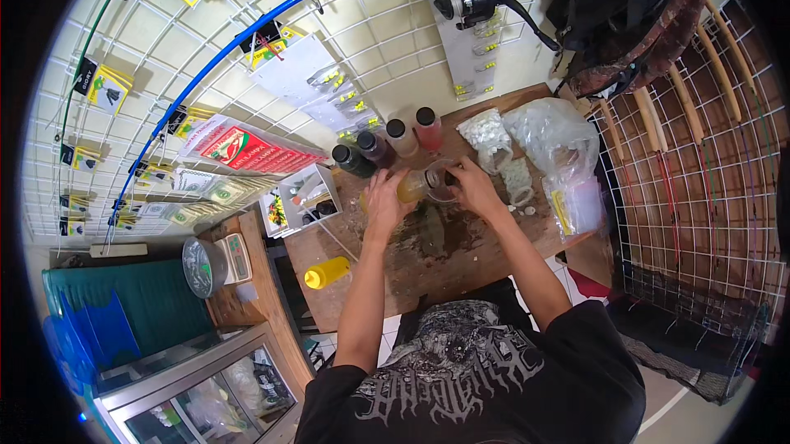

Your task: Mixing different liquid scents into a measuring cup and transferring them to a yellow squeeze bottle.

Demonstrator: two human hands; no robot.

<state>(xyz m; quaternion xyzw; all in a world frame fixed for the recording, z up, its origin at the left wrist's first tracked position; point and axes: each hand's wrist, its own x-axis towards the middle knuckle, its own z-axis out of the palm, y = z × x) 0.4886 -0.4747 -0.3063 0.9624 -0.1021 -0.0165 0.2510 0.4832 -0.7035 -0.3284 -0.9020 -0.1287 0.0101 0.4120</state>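
My left hand is wrapped over a clear bottle of yellowish liquid, which lies tilted with its uncapped mouth towards the right. At that mouth my right hand grips a clear round container, perhaps a plastic cup; my fingers hide part of it. Behind my hands stand capped bottles: a dark green one, a dark purple one, a pale one and a red one. The wooden table beneath has a dark wet-looking stain.
A yellow squeeze bottle lies at the table's left. Beside it stands a white box with small items. Bags of white pieces and a clear plastic bag lie right. A digital scale stands left; a fishing reel hangs above.
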